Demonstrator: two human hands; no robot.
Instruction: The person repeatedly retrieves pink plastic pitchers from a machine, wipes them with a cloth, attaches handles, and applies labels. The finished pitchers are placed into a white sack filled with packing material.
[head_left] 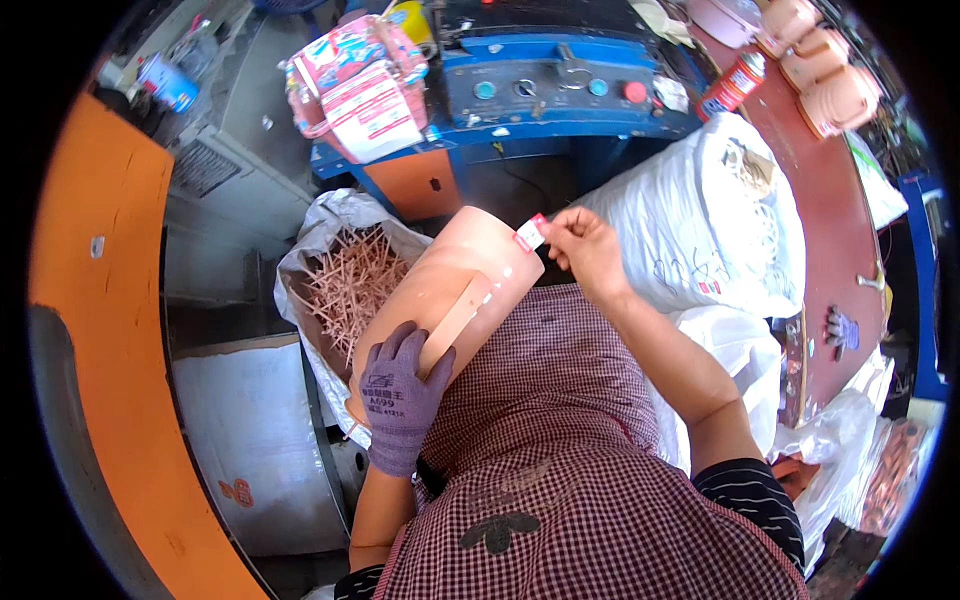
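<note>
While left hand (400,395) clamps pink bucket (450,290) | right hand (588,250) grip pinches sticker (530,234)

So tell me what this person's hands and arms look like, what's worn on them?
The left hand wears a purple knit glove with pale printed marks on its back; the forearm below it is bare. The right hand is ungloved, and that arm is bare up to a short dark sleeve with thin pale stripes.

One head-worn fisheye view looks steeply down, close over the person's lap and forearms.
</note>
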